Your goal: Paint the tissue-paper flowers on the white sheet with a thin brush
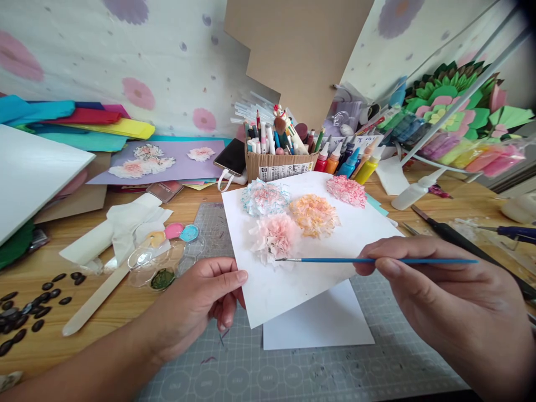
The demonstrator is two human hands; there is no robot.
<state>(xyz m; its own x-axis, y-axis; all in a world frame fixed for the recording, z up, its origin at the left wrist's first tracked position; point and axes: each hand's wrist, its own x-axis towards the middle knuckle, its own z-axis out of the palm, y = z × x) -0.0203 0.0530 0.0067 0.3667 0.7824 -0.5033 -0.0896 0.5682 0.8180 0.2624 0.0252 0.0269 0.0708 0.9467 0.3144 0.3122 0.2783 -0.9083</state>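
Observation:
My left hand [213, 290] pinches the left edge of a white sheet of paper [293, 290], tilted above the cutting mat. Ruffled paper flowers lie on the sheet: a pale pink one [274, 234], a blue-edged one [264, 196], an orange one [316, 215] and a red-pink one [347, 191]. Between thumb and fingers, my right hand [435, 301] holds a thin blue paintbrush [335, 260] level. Its dark tip is at the lower edge of the pale pink flower; whether it touches is hard to tell. A paint palette [184, 247] with yellow, pink, blue and green wells sits left.
A second white sheet [318, 324] lies on the grey cutting mat [218, 357]. Dark seeds [37, 310] and a wooden stick [94, 301] are at left. Behind stand a pen-filled cardboard box [280, 166] and paint bottles [347, 163]; a white glue bottle [419, 190] lies right.

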